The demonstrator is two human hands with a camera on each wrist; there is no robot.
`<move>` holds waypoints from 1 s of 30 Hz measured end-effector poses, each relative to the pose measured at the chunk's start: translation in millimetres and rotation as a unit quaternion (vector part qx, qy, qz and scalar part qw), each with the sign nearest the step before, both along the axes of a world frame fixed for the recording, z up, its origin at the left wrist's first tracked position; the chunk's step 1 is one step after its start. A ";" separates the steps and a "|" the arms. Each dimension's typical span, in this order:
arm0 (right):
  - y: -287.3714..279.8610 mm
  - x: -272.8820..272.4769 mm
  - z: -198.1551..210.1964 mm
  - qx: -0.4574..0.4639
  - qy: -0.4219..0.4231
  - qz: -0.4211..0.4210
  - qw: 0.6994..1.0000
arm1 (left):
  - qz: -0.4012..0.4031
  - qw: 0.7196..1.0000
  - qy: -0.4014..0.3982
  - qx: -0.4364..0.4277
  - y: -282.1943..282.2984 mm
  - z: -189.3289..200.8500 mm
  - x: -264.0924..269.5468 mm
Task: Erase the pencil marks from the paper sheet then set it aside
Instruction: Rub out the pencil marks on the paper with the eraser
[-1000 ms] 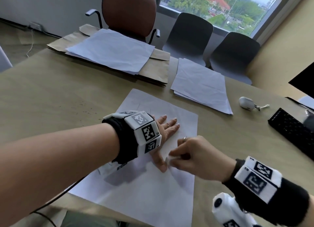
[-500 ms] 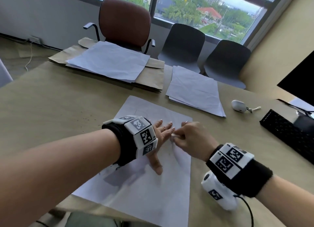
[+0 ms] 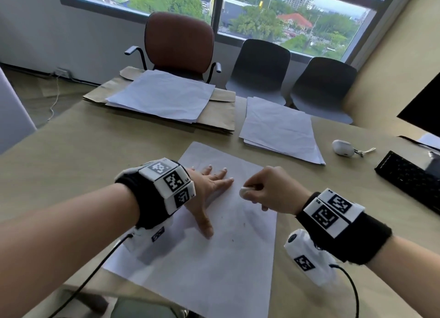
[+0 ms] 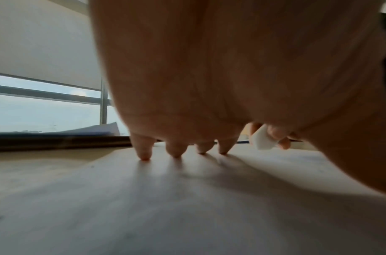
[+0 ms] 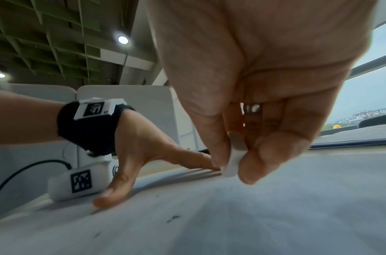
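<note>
A white paper sheet lies on the tan table in front of me, with a few dark eraser crumbs on it. My left hand lies flat on the sheet's upper part, fingers spread and pressing it down; the fingertips touch the paper. My right hand is just to its right and pinches a small white eraser between thumb and fingers. In the right wrist view the eraser hangs just above the sheet, near the left hand.
Two stacks of white paper lie further back: one on brown envelopes, one at centre right. A white earbud case and a black keyboard sit at the right. Chairs stand behind the table.
My right hand with the eraser has moved away from me up the sheet and then a little right of the left fingers. The left hand has stayed flat on the paper.
</note>
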State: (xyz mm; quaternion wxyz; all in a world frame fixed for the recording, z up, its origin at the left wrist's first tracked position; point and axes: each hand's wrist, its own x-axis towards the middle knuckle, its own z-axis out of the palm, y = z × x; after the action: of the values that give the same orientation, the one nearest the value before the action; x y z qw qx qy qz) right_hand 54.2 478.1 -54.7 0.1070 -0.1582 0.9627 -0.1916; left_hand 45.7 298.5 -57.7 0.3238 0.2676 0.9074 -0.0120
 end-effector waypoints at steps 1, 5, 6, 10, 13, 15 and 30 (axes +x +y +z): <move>-4.5 1.9 0.4 0.024 0.014 0.011 1.000 | -0.001 1.000 0.003 -0.004 1.5 -0.8 0.4; -23.1 34.0 -1.2 0.051 0.019 0.126 0.991 | -0.022 0.999 0.018 -0.038 6.2 -3.1 1.4; -25.4 43.3 -1.0 0.046 0.000 0.159 0.986 | -0.027 0.998 0.020 -0.045 6.9 -4.0 1.6; -17.8 23.8 5.2 0.056 -0.018 0.126 0.990 | -0.028 0.998 0.022 -0.051 6.8 -5.6 1.1; -12.4 5.8 1.7 0.049 0.054 0.041 0.996 | -0.029 0.998 0.024 -0.051 6.8 -6.1 1.2; -22.5 23.1 -3.7 0.041 0.062 0.068 0.995 | -0.030 0.998 0.028 -0.051 6.6 -6.4 0.6; -27.7 23.1 -6.3 -0.089 -0.102 0.008 0.991 | -0.022 0.999 0.028 -0.036 4.8 -6.5 -0.7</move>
State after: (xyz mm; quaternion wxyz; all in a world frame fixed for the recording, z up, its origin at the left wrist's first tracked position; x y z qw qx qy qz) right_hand 77.3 450.4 -61.0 0.1922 -0.1545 0.9245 -0.2908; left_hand 45.0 303.3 -64.2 0.3076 0.2748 0.9090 -0.0595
